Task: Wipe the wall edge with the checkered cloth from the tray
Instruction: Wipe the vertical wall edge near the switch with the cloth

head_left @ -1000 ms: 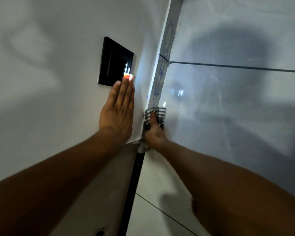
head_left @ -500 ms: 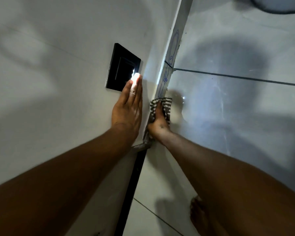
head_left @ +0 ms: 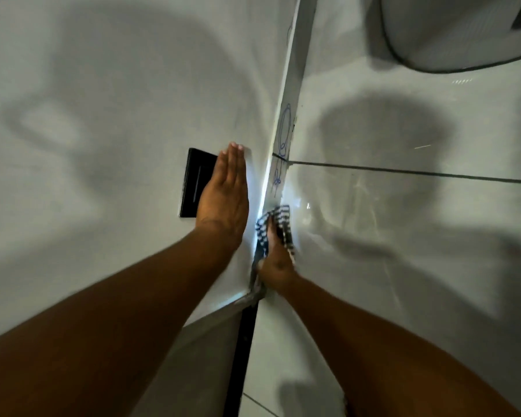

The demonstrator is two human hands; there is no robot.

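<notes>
While the right hand [head_left: 275, 260] pressed the checkered cloth [head_left: 278, 224] against the wall edge [head_left: 286, 121], its fingers were closed over the fabric, likely to keep it bunched and rubbing the strip. The left hand [head_left: 224, 194] lay flat on the wall, fingers straight and together, holding nothing, seemingly as a brace, partly covering a black switch plate [head_left: 194, 182]. Blue scribbles [head_left: 283, 130] marked the edge above the cloth; none formed readable words.
</notes>
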